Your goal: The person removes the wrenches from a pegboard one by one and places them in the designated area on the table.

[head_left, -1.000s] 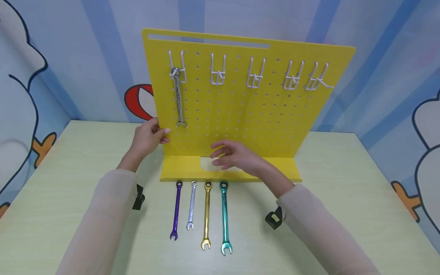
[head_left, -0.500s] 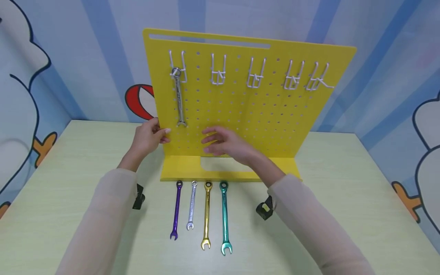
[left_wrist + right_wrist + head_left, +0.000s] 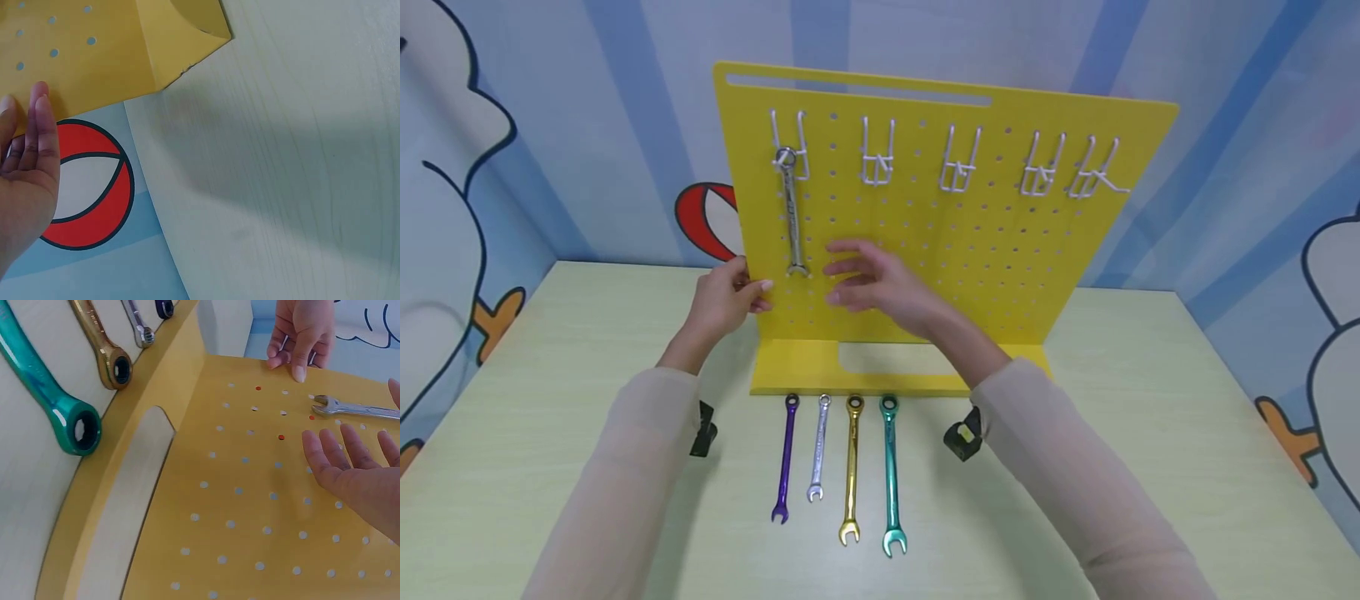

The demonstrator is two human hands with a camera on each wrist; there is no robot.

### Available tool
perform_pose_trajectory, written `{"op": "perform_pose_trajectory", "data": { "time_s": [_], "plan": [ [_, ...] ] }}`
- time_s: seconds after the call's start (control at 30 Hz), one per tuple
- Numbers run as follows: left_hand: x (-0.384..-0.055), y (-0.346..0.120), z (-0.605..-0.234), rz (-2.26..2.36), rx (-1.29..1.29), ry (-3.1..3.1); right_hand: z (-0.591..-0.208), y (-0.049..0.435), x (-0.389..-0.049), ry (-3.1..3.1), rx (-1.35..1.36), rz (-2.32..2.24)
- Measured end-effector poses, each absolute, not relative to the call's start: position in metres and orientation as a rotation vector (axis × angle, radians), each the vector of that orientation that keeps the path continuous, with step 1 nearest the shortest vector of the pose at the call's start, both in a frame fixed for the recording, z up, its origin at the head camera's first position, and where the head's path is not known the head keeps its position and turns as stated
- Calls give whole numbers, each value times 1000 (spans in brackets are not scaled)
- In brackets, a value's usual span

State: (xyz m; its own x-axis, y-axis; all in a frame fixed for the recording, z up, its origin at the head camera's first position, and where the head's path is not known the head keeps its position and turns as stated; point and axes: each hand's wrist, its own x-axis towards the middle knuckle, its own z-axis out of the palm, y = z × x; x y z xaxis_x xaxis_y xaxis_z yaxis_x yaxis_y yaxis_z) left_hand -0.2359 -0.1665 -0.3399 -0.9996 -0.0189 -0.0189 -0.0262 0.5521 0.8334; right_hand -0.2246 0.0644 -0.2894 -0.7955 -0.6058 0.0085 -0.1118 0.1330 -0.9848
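Note:
A yellow pegboard (image 3: 880,225) stands upright on its base. My left hand (image 3: 721,302) pinches its left edge, thumb on the front face and fingers partly hidden behind. In front of the board hovers my right hand (image 3: 880,287), fingers loosely bent and holding nothing. Just left of its fingertips a silver wrench (image 3: 792,217) hangs by its ring end from the leftmost white hook (image 3: 801,146). On the table before the base lie a purple wrench (image 3: 786,458), a small silver wrench (image 3: 819,450), a gold wrench (image 3: 852,471) and a green wrench (image 3: 891,479).
Several bare white wire hooks, such as the second hook (image 3: 877,158), line the board's upper part; the rightmost hook (image 3: 1093,171) sits skewed. The base has a cutout (image 3: 887,358). A pale wooden table (image 3: 1150,467) meets a blue cartoon-printed backdrop (image 3: 1210,125).
My right hand has risen from near the base and moved left across the board, toward the hanging wrench. The left hand has stayed at the board's edge.

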Motion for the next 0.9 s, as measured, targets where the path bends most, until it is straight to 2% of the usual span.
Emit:
{"op": "perform_pose_trajectory", "data": {
  "time_s": [0.9],
  "plan": [
    [-236,-168,-341,1484,5,2752,-261,35,-231,1986,-713,-1860]
  ]
}}
